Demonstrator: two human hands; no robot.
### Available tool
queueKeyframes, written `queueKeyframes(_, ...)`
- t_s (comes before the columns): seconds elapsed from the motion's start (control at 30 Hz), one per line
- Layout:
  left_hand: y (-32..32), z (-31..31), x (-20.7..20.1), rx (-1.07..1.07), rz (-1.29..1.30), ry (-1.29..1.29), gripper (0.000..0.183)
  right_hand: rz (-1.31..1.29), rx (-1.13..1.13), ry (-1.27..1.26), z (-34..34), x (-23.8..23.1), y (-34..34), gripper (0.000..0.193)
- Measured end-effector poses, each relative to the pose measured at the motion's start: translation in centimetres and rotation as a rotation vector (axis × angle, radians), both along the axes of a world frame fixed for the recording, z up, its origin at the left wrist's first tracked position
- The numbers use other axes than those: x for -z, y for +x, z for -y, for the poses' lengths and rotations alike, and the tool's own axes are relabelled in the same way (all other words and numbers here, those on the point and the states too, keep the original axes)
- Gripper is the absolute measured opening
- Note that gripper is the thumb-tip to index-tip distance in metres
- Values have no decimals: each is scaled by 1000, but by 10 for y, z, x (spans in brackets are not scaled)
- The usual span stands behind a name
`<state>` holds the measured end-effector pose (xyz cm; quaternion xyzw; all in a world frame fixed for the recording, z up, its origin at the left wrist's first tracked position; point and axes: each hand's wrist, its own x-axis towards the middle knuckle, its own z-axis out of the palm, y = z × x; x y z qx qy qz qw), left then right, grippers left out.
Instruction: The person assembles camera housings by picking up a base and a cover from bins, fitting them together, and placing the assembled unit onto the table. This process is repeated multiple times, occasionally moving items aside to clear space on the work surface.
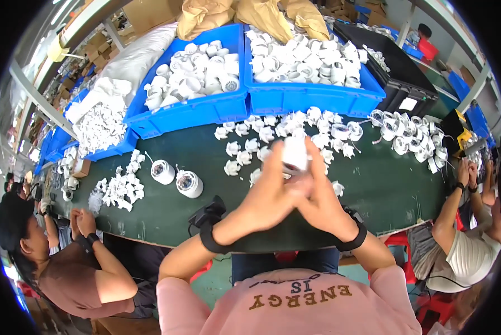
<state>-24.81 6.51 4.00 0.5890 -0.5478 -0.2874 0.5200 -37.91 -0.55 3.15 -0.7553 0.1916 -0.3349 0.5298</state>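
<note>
Cylinders: two, on green table.
Left hand: fingers clamped on white part; press evenly.
White part: between both hands, above table (blurred from where I stand); keep square.
Right hand: fingers clamped opposite; match pressure.

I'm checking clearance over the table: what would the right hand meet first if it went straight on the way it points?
Probably the white parts on the table, just beyond the right hand, with a blue bin behind. The hand looks raised, so it might pass over them; depth is unclear.
</note>
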Motion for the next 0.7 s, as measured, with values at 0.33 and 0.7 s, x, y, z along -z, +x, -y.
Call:
queueKeyframes(0.33, 280, 118, 14, -882, 990, 198, 74, 182, -45, 529, 41, 20, -33, 47)
queueKeyframes(0.7, 275, 135, 1, -739, 667, -8, 58, 218, 17, 496, 44, 19, -52, 56)
